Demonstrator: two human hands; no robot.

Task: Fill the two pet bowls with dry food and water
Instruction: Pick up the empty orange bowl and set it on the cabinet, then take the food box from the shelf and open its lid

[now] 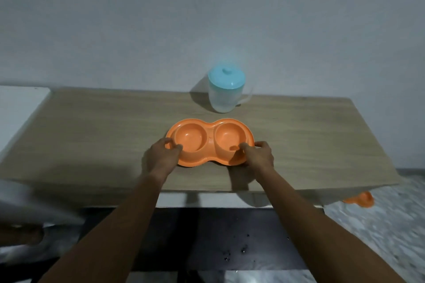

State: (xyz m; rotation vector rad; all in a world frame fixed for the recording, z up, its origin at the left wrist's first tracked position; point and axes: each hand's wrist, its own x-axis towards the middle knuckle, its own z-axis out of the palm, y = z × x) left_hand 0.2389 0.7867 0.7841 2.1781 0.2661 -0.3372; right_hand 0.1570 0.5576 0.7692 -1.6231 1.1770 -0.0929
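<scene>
Filling not yet begun: both wells of the orange plastic double pet bowl on the wooden worktop look empty. Left hand and right hand grip its ends; a teal-lidded translucent jug waits behind.

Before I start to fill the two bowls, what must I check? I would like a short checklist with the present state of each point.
1. Double bowl flat on the table: ok.
2. Both cups empty: ok.
3. A hand free to pour: not ok; left hand and right hand each grip an end of the bowl.
4. Jug upright behind the bowl: ok.
5. Lid off the jug: not ok, it is on.
6. Water in the jug: cannot tell. Dry food: none in view.
</scene>
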